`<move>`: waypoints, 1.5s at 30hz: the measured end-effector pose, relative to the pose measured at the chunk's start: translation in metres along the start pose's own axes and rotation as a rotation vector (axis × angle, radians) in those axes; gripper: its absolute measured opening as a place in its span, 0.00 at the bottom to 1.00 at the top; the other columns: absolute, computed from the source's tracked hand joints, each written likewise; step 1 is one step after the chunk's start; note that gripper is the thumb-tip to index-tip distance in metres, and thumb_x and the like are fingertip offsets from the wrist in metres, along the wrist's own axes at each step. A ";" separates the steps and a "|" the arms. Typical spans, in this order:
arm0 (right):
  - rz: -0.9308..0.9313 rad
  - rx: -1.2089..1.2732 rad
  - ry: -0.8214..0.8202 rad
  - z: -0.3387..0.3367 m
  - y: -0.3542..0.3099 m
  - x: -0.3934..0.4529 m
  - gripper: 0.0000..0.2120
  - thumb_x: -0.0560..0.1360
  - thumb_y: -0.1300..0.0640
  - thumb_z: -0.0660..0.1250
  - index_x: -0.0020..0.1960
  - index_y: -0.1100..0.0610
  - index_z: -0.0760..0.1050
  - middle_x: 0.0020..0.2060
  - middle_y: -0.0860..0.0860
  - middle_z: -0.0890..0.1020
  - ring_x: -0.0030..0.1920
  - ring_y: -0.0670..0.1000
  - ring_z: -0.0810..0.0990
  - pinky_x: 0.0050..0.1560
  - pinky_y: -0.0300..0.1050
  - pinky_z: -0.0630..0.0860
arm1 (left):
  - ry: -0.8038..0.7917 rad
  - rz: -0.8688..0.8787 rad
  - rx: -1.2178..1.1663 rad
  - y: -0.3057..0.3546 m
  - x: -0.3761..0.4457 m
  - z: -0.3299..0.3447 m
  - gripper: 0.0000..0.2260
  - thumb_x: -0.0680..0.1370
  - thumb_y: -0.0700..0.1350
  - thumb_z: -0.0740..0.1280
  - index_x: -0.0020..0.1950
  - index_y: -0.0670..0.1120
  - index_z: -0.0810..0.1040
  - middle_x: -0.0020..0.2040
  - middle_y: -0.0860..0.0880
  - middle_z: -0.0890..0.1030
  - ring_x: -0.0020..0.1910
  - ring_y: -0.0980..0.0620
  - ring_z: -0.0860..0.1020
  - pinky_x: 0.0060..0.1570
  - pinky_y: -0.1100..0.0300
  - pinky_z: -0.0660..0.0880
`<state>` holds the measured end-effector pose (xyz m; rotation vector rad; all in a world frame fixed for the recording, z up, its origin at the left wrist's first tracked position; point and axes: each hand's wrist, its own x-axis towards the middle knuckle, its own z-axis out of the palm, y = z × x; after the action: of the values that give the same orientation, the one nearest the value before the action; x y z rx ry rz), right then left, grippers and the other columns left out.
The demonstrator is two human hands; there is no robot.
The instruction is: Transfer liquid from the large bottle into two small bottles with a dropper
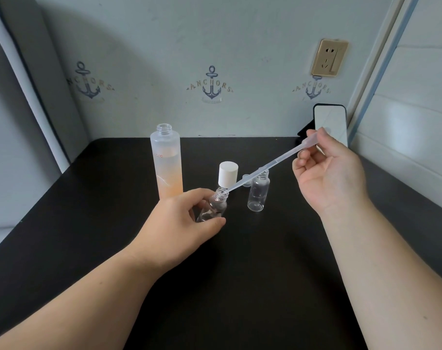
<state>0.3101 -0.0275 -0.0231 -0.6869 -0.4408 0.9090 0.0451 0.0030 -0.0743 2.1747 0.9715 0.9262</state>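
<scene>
The left hand point(182, 218) grips a tilted small clear bottle point(213, 207) as the right hand point(328, 173) pinches a plastic dropper point(262, 169), tip at the bottle's mouth.

1 head-worn view, looking forward and down (wide-angle), close over dark table point(265, 274)

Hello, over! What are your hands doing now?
Left hand tilts small bottle. Right hand holds dropper, tip at its mouth. Nothing blocking.
</scene>
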 end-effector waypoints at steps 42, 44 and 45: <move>-0.094 -0.028 -0.089 -0.002 -0.001 0.002 0.06 0.80 0.63 0.67 0.49 0.61 0.83 0.35 0.51 0.80 0.28 0.45 0.70 0.32 0.35 0.69 | 0.008 -0.017 -0.006 -0.005 0.002 0.002 0.10 0.73 0.55 0.75 0.51 0.66 0.79 0.37 0.68 0.79 0.36 0.63 0.77 0.34 0.75 0.69; -0.075 -0.004 -0.058 -0.001 0.001 0.001 0.06 0.79 0.62 0.68 0.49 0.61 0.83 0.35 0.51 0.81 0.30 0.46 0.73 0.32 0.37 0.71 | 0.022 -0.031 -0.005 -0.004 0.002 0.003 0.08 0.73 0.55 0.75 0.50 0.62 0.80 0.35 0.68 0.78 0.35 0.64 0.77 0.34 0.75 0.69; -0.064 0.010 -0.040 0.000 0.002 0.001 0.06 0.79 0.61 0.68 0.49 0.61 0.83 0.35 0.51 0.81 0.30 0.47 0.74 0.33 0.37 0.72 | 0.022 -0.034 -0.004 -0.004 0.002 0.003 0.08 0.73 0.55 0.75 0.49 0.62 0.80 0.35 0.67 0.78 0.35 0.64 0.77 0.33 0.75 0.69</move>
<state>0.3097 -0.0260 -0.0248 -0.6431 -0.4915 0.8651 0.0468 0.0066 -0.0779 2.1423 1.0138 0.9375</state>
